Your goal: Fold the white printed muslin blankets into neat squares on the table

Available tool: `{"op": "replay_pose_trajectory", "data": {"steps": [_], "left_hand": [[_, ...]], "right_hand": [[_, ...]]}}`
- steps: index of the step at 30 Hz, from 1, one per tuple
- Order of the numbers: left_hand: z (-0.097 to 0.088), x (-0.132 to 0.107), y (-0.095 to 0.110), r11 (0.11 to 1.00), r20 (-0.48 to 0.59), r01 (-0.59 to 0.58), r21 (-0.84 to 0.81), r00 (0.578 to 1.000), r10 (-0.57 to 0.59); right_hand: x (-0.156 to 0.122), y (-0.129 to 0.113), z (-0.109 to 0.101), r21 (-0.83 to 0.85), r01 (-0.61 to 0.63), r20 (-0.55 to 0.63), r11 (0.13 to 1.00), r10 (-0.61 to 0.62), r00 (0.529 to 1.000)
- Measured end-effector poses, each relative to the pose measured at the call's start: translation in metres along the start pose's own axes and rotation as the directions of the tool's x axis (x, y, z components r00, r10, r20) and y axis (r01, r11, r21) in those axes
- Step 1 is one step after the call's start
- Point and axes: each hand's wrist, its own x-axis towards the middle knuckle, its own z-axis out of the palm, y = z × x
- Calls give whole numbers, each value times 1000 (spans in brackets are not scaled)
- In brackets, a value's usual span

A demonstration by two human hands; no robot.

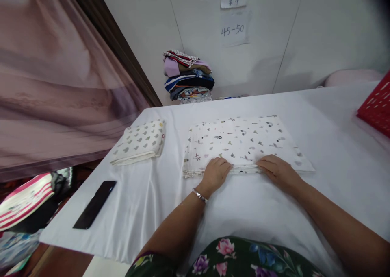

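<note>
A white cloth (240, 140) printed with small plants and animals lies folded in a flat rectangle on the table. My left hand (217, 172), with a bracelet at the wrist, grips the cloth's near edge left of its middle. Farther right along the same edge, my right hand (276, 169) pinches the layers between thumb and fingers. Both hands are closed on the cloth, a short stretch of edge showing between them. Their fingertips are partly hidden in the fold.
On the white-covered table (170, 212) are a second folded cloth (141, 140) with grey motifs and a black phone (95, 204). A red basket (376, 106) stands at the right edge. Folded textiles (189, 77) are stacked by the wall; a pink curtain (61, 77) hangs left.
</note>
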Motion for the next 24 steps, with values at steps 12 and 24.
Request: {"op": "replay_pose_trajectory", "data": {"steps": [12, 24], "left_hand": [[-3, -2, 4, 997, 22, -38, 67, 999, 37], [-8, -4, 7, 998, 73, -63, 1, 995, 63]], "right_hand": [[1, -3, -8, 35, 62, 91, 997, -65, 994], [-1, -4, -7, -3, 106, 112, 994, -105, 988]]}}
